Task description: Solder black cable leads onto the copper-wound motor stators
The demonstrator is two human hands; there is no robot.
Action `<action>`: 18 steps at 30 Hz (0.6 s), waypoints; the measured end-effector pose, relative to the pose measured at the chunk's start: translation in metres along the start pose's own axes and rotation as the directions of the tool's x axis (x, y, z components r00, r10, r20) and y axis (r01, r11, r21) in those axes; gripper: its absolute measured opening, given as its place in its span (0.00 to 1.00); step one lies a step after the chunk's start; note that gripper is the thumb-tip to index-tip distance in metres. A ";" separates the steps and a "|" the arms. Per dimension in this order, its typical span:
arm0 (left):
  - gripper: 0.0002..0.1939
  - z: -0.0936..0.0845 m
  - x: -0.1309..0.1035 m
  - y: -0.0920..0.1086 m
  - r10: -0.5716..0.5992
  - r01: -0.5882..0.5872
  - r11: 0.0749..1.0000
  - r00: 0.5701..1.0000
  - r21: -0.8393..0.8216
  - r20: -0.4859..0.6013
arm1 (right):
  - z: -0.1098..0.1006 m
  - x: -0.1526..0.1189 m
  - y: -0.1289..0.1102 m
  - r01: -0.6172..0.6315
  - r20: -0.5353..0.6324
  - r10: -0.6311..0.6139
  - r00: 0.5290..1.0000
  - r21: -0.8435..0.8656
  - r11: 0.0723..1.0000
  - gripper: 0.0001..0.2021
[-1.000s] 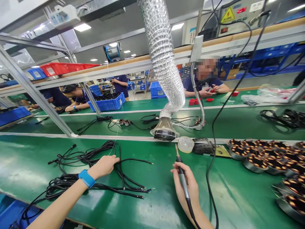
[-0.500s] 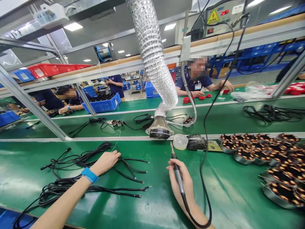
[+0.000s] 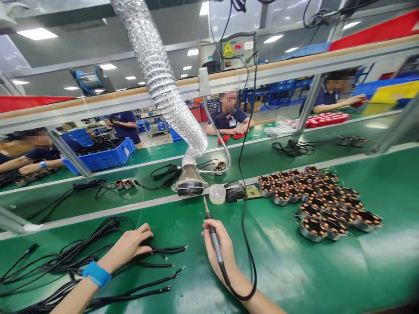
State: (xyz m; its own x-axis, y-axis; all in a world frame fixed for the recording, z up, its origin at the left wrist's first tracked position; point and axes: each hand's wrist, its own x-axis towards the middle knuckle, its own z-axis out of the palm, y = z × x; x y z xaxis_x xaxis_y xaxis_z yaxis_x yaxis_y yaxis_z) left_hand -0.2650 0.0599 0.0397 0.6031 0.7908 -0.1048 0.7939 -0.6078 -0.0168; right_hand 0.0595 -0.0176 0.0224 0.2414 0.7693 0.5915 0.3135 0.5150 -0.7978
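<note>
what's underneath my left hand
Black cables run under your left hand, with their ends showing beyond it. The hand itself covers whatever lies directly beneath.

My two bare hands [image 3: 131, 242] reach in from the bottom edge.
Left palm down, lower left; right curled, lower centre.

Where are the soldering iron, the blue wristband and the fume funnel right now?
Soldering iron [image 3: 214, 241]: head view, on its grey handle.
Blue wristband [image 3: 97, 274]: head view, on the middle of the band.
Fume funnel [image 3: 190, 174]: head view, on its flared hood.
</note>
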 end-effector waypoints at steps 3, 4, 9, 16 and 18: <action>0.21 0.010 -0.001 0.018 0.060 -0.059 0.998 0.998 -0.020 0.035 | -0.001 0.000 -0.005 0.000 -0.009 0.000 1.000 0.013 1.000 0.10; 0.22 0.014 -0.002 0.023 0.064 -0.064 0.998 0.997 -0.009 0.040 | -0.001 -0.001 -0.005 -0.006 -0.002 0.006 1.000 0.021 1.000 0.11; 0.21 0.034 -0.013 0.032 0.026 -0.026 1.000 0.999 -0.002 -0.028 | -0.001 -0.004 -0.003 -0.006 0.021 0.005 1.000 0.027 1.000 0.13; 0.16 0.025 0.012 0.021 -0.175 0.118 0.973 0.937 -0.197 -0.301 | -0.001 -0.007 -0.002 0.126 0.007 -0.126 0.992 -0.063 0.990 0.15; 0.17 0.021 0.031 0.022 -0.218 0.165 0.966 0.933 -0.198 -0.287 | 0.000 -0.009 0.001 0.192 0.020 -0.191 0.981 -0.125 0.973 0.16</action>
State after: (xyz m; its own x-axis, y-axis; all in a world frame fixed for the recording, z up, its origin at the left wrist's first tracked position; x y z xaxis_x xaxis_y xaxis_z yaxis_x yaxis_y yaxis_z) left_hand -0.2307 0.0698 0.0152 0.4115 0.8911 0.1916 0.8817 -0.4424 0.1639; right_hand 0.0578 -0.0239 0.0167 0.1588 0.6638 0.7308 0.4666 0.6019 -0.6481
